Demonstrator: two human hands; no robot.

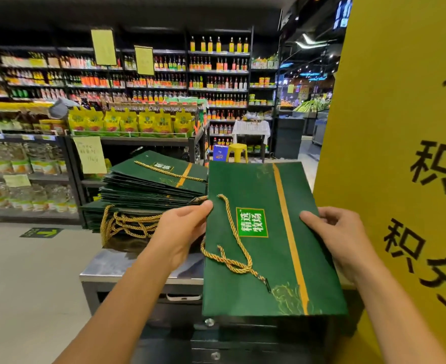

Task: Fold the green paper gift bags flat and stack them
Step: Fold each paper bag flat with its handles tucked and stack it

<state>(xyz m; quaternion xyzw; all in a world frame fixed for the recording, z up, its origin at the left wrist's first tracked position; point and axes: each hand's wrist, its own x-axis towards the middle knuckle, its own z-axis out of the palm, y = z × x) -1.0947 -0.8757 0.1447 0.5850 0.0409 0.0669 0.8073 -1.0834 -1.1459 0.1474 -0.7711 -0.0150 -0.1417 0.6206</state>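
Note:
A flat green paper gift bag [269,200] with a gold stripe and a gold rope handle lies level in front of me, held above the metal counter. My left hand [182,232] pinches its left edge, thumb on top. My right hand [334,235] grips its right edge, thumb on top and fingers underneath. To the left, a tall stack of folded green bags [148,190] rests on the counter, its gold rope handles hanging over the near side.
The metal counter [106,269] has a drawer unit below. A large yellow sign [400,127] with black characters stands close on the right. Shop shelves with bottles and yellow packets fill the background. A yellow stool [237,152] stands in the aisle. Tiled floor lies to the left.

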